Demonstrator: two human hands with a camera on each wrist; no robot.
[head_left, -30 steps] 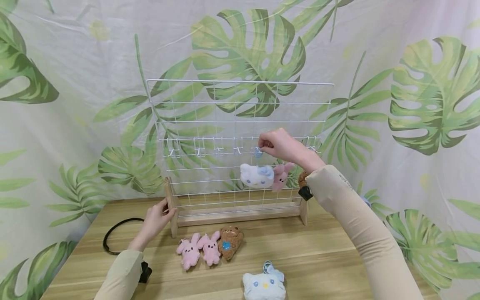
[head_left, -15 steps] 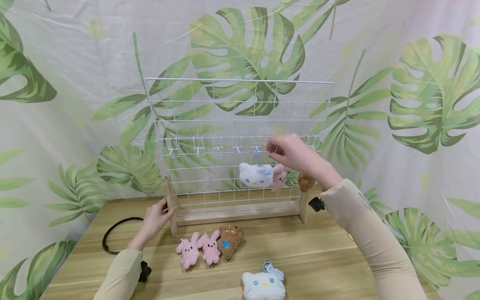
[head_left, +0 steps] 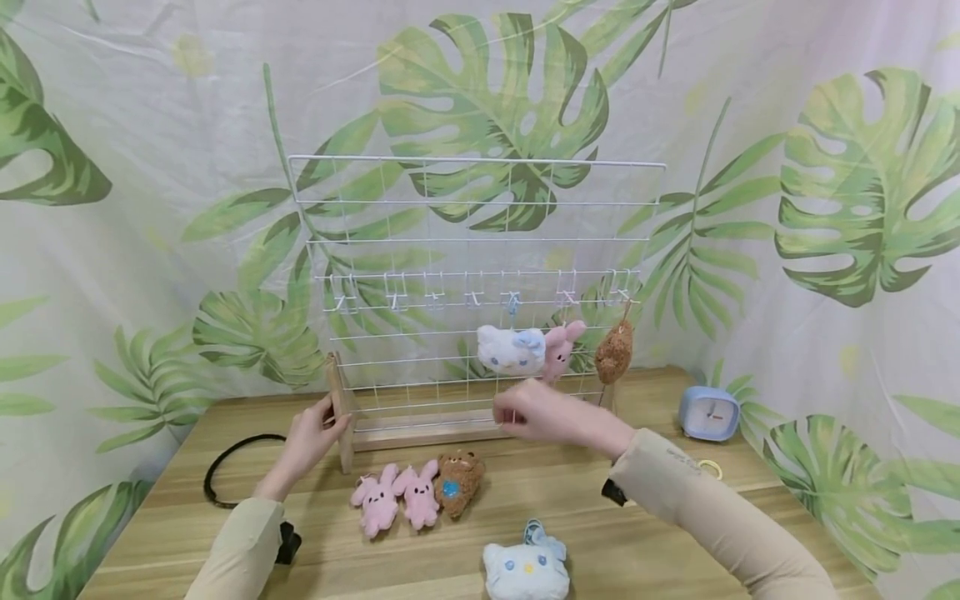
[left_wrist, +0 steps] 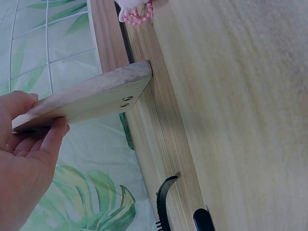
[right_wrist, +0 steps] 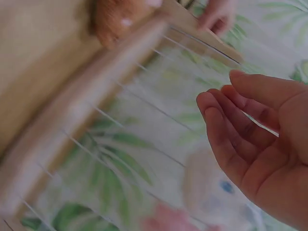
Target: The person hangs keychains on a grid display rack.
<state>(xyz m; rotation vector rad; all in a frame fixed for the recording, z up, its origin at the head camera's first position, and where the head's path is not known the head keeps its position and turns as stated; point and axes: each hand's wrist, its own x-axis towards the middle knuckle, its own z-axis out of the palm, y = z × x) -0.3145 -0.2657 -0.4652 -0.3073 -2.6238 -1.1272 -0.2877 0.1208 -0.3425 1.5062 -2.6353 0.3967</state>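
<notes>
My left hand [head_left: 311,440] grips the wooden side post [left_wrist: 91,96] of the white wire grid rack [head_left: 480,202], thumb on one face and fingers on the other. In front of the rack's lower part hovers my right hand [head_left: 547,414], its fingers loosely bent with nothing between them [right_wrist: 250,130]. From the rack's hooks hang a white cat plush [head_left: 510,348], a pink bunny plush [head_left: 564,343] and a brown plush [head_left: 615,353]. Two pink bunnies [head_left: 377,502] and a brown bear plush [head_left: 460,485] lie on the table. A pale blue cat plush [head_left: 527,571] lies nearer me.
Several white hooks [head_left: 395,298] without plushes line the left of the row. A black hairband [head_left: 217,467] lies left of the rack. A blue clock [head_left: 708,414] and a yellow ring [head_left: 709,469] are at the right. Leaf-print cloth [head_left: 150,167] hangs behind.
My right hand has let go of the white cat plush's blue strap at the hook and moved down in front of the rack. The left hand stays on the post.
</notes>
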